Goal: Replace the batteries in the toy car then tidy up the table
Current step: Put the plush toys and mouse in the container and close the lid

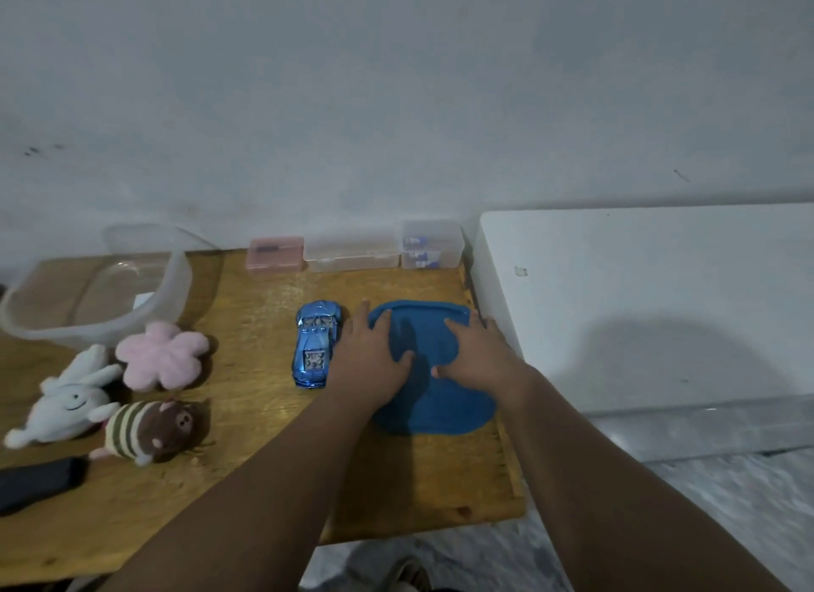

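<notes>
A shiny blue toy car [315, 344] lies on the wooden table [246, 415], nose toward the wall. Right beside it a blue cloth [440, 406] is spread flat near the table's right edge. My left hand [374, 353] rests flat on the cloth's left part, fingers straight, its outer edge close to the car. My right hand [478, 353] presses flat on the cloth's right part, fingers spread. Neither hand holds anything.
Against the wall stand a pink box [275, 253], a clear box [352, 250] and a stacked clear box with blue-white items [431, 244]. A large clear tub [101, 292], three plush toys [163, 355] and a black object [35, 481] sit left. A white surface [660, 305] adjoins right.
</notes>
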